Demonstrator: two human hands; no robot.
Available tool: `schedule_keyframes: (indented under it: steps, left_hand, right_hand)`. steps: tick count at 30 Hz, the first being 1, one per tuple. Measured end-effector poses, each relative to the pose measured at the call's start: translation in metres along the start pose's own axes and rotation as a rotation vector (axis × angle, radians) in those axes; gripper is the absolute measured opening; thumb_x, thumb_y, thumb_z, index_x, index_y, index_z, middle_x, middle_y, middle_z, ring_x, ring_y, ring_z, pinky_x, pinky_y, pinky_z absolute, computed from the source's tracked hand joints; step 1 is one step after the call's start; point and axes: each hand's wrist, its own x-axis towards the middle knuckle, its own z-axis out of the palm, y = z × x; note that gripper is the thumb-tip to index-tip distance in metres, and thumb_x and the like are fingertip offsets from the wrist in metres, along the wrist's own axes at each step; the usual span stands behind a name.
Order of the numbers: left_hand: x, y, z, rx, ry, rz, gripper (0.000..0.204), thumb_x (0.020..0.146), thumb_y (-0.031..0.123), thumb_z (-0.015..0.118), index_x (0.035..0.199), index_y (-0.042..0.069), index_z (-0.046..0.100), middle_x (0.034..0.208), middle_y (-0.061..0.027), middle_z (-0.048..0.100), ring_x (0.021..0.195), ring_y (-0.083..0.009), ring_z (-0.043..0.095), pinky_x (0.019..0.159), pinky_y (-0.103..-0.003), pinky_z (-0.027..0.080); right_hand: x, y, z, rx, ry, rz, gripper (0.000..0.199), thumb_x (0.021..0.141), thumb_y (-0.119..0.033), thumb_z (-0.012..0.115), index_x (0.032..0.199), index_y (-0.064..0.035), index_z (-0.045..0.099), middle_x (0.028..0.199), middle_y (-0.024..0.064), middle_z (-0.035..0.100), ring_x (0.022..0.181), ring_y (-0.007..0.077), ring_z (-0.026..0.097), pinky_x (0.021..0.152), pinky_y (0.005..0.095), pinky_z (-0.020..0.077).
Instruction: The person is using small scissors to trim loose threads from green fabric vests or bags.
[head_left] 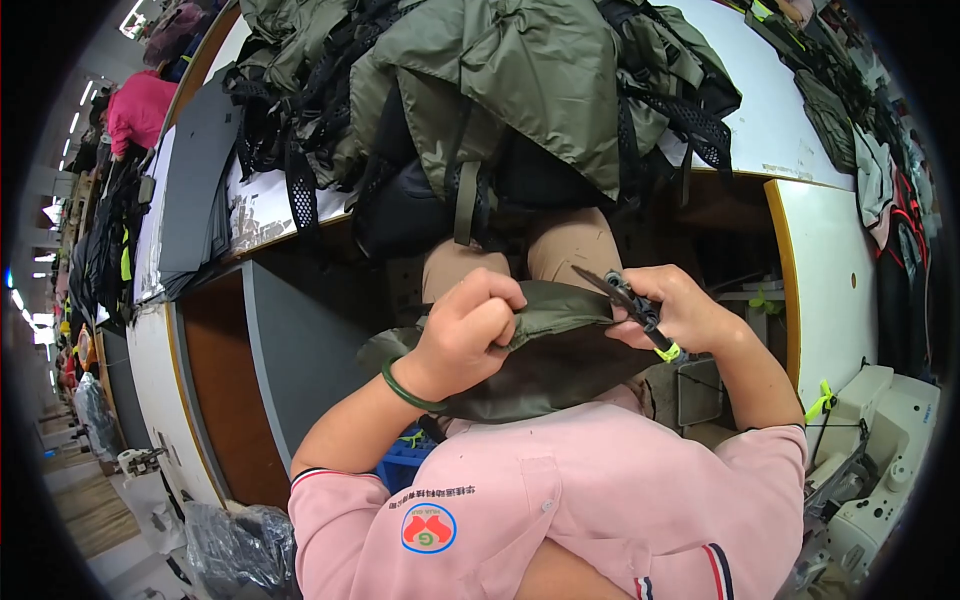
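An olive-green fabric piece (540,375) with a seamed edge hangs over my lap. My left hand (462,335), with a green bangle at the wrist, is closed on its upper edge. In my right hand (672,305) is a pair of dark thread snips (635,303) with a yellow-green tie at the handle end. Their pointed blades lie just above the right end of the fabric's edge. The thumb and fingers of that hand are also close to the fabric; whether they pinch it I cannot tell.
Olive and black backpacks (500,90) are heaped on the white table (790,130) before me. Grey flat sheets (190,190) are stacked on the left. A white sewing machine (870,470) stands at the right. Far left, a person in pink (138,108) is present.
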Motion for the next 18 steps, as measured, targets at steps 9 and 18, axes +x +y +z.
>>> schedule_keyframes:
  steps: [9,18]
  left_hand:
    - [-0.007,-0.006,0.0,0.029,0.022,0.213,0.033,0.054,-0.013,0.068,0.067,0.005,0.043,0.093,-0.0137,0.06,0.075,-0.029,0.058,0.064,-0.035,0.049]
    - [0.001,-0.006,-0.002,0.034,0.016,0.224,0.028,0.056,-0.011,0.068,0.07,0.002,0.047,0.092,-0.0131,0.06,0.075,-0.0289,0.059,0.063,-0.035,0.049]
  right_hand:
    - [-0.006,-0.015,-0.013,-0.41,0.048,-0.221,0.042,0.066,-0.028,0.09,0.08,-0.0063,0.057,0.068,0.0063,0.057,0.064,0.0269,0.056,0.065,0.0354,0.0415]
    - [0.004,-0.035,-0.029,-0.792,0.172,-0.344,0.045,0.06,-0.034,0.088,0.074,-0.01,0.053,0.071,0.0052,0.056,0.069,0.0248,0.057,0.065,0.0353,0.0364]
